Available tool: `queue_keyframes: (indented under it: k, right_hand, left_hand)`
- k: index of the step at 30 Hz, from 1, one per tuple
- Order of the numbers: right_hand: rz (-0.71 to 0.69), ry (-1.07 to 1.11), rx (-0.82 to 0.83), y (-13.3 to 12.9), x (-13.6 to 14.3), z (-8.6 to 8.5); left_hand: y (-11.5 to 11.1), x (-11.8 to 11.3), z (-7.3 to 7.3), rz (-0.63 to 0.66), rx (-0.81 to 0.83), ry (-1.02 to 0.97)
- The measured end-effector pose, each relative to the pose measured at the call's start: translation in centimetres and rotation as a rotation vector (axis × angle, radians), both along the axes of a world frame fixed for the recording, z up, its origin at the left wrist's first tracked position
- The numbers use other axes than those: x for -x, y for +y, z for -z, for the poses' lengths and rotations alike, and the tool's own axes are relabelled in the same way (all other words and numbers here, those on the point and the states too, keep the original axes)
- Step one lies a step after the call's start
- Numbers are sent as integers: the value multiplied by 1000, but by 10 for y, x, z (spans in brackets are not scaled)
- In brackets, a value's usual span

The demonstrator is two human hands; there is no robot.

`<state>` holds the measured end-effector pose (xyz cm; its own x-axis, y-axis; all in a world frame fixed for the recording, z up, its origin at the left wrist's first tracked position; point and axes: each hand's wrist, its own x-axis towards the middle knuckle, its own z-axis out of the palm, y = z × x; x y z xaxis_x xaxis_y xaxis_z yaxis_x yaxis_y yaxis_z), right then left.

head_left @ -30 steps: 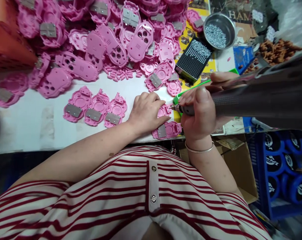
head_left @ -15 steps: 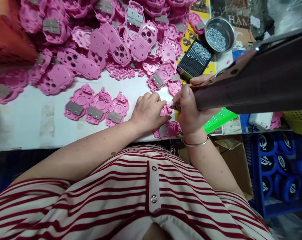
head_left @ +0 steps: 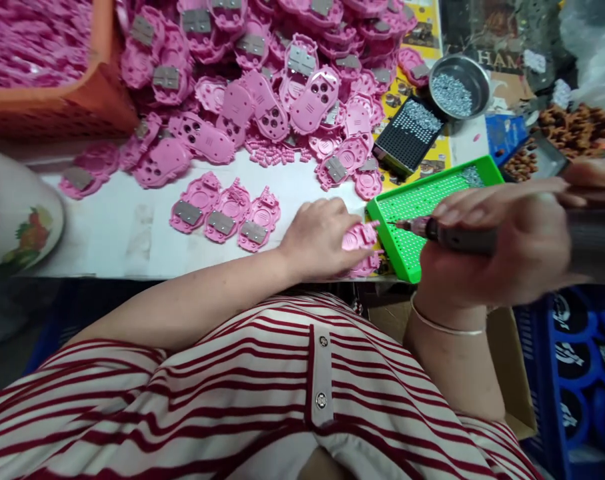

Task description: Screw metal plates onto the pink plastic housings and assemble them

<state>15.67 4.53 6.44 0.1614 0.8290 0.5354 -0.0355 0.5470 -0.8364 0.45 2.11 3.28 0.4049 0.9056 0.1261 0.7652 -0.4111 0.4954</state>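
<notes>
My left hand (head_left: 318, 239) lies on the table with its fingers and thumb around a pink plastic casing half (head_left: 358, 239), which it partly covers. A second pink piece seems to sit just under the thumb. In my right hand (head_left: 502, 250) is a dark electric screwdriver (head_left: 465, 240), blurred by motion, its bit pointing left over the green perforated tray (head_left: 401, 261). Small screws (head_left: 472, 176) lie at that tray's far corner. Left of my left hand, several pink casing halves with metal plates (head_left: 259, 220) rest in a row.
A large heap of pink casings (head_left: 262, 100) fills the back of the table. An orange basket (head_left: 57, 107) and a floral-patterned bucket (head_left: 22, 210) stand at left. A black perforated tray (head_left: 407, 137) and a metal bowl (head_left: 459, 87), both with screws, sit at back right.
My right hand has carried the screwdriver off the pink casing and rightward over the green tray. My left hand stays at the casing. The camera view has shifted, showing more on the left.
</notes>
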Motion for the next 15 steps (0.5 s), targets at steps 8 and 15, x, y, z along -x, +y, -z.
queue_keyframes:
  k: [8,15]
  right_hand:
    - [92,69,-269,-7,-7,-2]
    - [125,164,-224,-5,-9,-5]
  left_hand:
    - [-14,10,-7,64,-41,89]
    - [-19,93,4,-436,-229,262]
